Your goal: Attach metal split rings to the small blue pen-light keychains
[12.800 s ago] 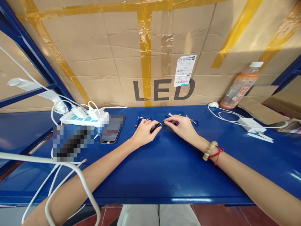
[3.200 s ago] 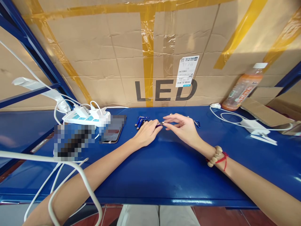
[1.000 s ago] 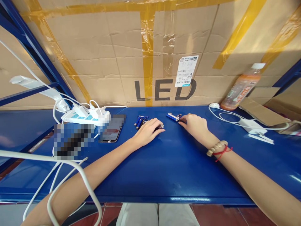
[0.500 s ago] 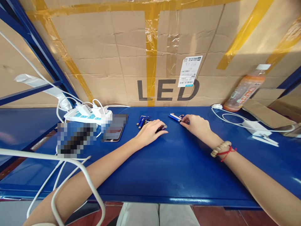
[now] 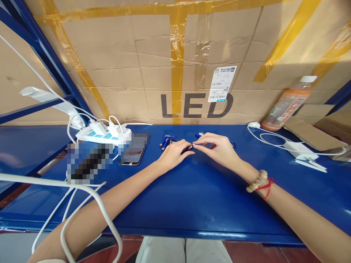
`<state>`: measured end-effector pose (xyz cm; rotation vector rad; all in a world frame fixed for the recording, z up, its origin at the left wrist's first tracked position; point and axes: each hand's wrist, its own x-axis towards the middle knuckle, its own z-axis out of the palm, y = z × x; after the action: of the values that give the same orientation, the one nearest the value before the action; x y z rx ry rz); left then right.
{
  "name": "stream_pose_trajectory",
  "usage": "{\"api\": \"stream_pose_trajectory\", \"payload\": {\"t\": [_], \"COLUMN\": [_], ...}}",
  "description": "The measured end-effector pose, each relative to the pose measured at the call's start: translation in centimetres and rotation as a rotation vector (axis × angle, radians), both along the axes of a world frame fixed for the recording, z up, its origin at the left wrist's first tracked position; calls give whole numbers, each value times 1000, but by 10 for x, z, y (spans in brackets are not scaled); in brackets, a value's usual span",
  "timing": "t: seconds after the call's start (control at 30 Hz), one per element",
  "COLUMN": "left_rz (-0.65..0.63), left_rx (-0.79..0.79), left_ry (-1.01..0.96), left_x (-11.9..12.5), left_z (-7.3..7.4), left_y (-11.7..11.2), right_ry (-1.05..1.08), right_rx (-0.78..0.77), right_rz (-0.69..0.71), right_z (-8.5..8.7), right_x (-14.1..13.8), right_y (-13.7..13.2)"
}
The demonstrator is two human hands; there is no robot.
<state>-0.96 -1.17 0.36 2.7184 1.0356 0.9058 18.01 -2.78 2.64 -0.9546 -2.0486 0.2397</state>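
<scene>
My left hand (image 5: 173,152) curls round a small dark item with a shiny metal end (image 5: 187,148), mostly hidden by the fingers. Thumb and forefinger of my right hand (image 5: 216,148) pinch together at that metal end. Just beyond the left fingers lies a small pile of blue and metal pieces (image 5: 166,141). Behind my right hand, a blue piece with a metal tip (image 5: 199,135) lies on the table, partly covered. A thin blue loop (image 5: 233,145) shows past the right knuckles.
On the blue table (image 5: 175,204) are a phone (image 5: 133,155), a white power strip (image 5: 102,136) and a white charger with cable (image 5: 298,149). An orange drink bottle (image 5: 287,104) leans at the back right. A large cardboard box (image 5: 153,65) stands behind. White cables cross my left forearm.
My right hand has moved left from the blue piece on the table to the metal end of the dark item. My left hand has stayed nearly in place.
</scene>
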Motion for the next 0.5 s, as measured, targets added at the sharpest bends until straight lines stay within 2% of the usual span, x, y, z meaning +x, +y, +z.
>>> {"api": "stream_pose_trajectory", "payload": {"t": [0.37,0.5], "left_rz": [-23,-37], "left_rx": [-30,-35], "left_ry": [-5,-15], "left_x": [-1,-1], "left_z": [-2,-2], "left_y": [1,0], "right_ry": [-38,-86], "right_rx": [-86,-109], "right_rz": [66,45], "right_z": [-9,-10], "right_x": [1,1], "right_y": [5,5]}}
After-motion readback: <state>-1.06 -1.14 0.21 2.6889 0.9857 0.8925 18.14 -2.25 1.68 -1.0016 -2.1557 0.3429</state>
